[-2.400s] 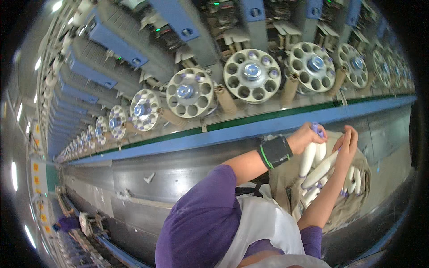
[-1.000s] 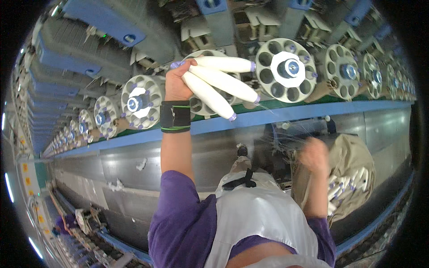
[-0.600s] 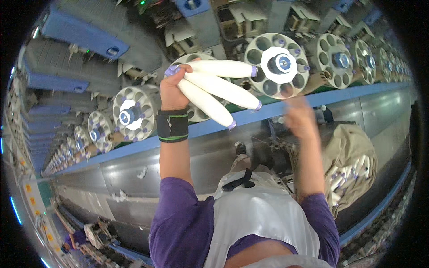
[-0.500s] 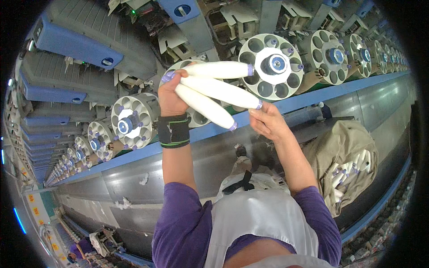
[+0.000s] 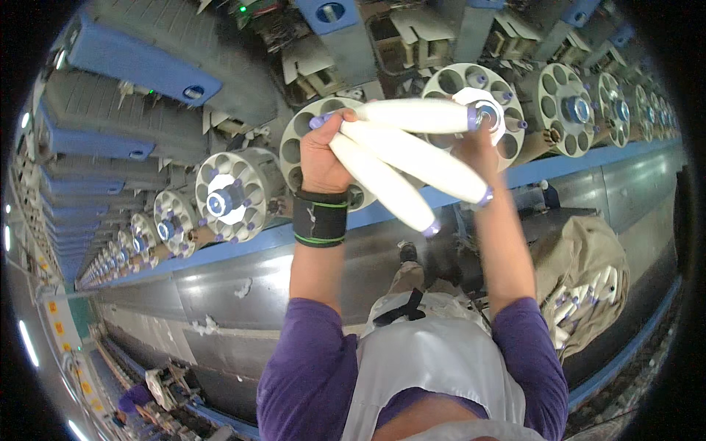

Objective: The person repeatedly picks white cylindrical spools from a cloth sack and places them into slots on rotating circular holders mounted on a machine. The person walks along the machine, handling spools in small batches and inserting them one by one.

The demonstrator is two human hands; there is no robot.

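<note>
Three white yarn bobbins point(image 5: 419, 158) with purple tube ends fan out from my left hand point(image 5: 323, 158), which is closed round their narrow tips. A black wristband with green edging is on that wrist. My right hand point(image 5: 482, 147) is smeared by motion beside the purple end of the uppermost bobbin, so its fingers cannot be made out. Behind it stands a round white bobbin magazine point(image 5: 452, 76) with holes and several purple tube tips. Another round magazine point(image 5: 290, 128) is partly hidden behind my left hand and the bobbins.
More round magazines point(image 5: 229, 176) line the machine along a blue rail point(image 5: 529, 175). Blue-and-grey machine units point(image 5: 140, 59) rise behind. An open khaki sack point(image 5: 581, 246) of bobbins stands at the right. Lint point(image 5: 206, 325) lies on the floor. Another person point(image 5: 134, 400) is far off at lower left.
My right hand has left the middle bobbin's end and moved up and right to the uppermost one's end. The left hand and its bobbins sit further right in view.
</note>
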